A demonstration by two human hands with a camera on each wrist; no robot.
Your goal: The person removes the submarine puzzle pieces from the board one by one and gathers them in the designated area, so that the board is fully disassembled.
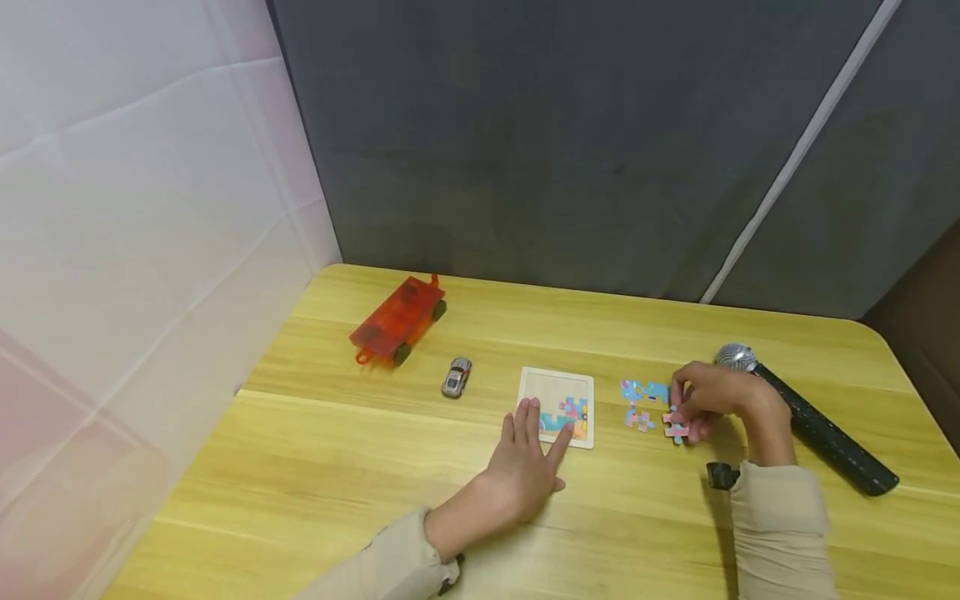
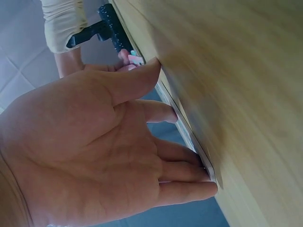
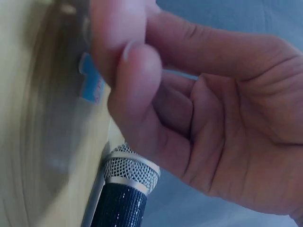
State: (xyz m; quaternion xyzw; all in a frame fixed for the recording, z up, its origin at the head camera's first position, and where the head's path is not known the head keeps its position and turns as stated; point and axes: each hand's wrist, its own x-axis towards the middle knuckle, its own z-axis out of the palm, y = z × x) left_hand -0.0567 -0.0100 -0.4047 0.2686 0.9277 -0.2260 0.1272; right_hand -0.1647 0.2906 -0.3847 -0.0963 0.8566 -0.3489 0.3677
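Observation:
My left hand (image 1: 521, 479) lies with straight fingers on a small square puzzle board (image 1: 551, 381). Several joined pieces (image 1: 573, 410) fill part of its lower right. In the left wrist view, the fingertips of that hand (image 2: 109, 146) touch the board's edge. To the board's right, my right hand (image 1: 720, 393) pinches a pink-and-blue puzzle piece (image 1: 676, 431) at table level. Beside it lie loose blue puzzle pieces (image 1: 654, 392) and a pinkish piece (image 1: 641, 419). The right wrist view shows curled fingers (image 3: 137, 78) near a blue piece (image 3: 92, 80); they hide the pinched one.
A black microphone (image 1: 828, 433) with a silver head lies diagonally right of my right hand. Left of the board stand a small silver toy car (image 1: 456, 377) and a red toy wagon (image 1: 397, 321). A dark grey wall (image 1: 525, 150) rises behind the wooden table (image 1: 315, 467).

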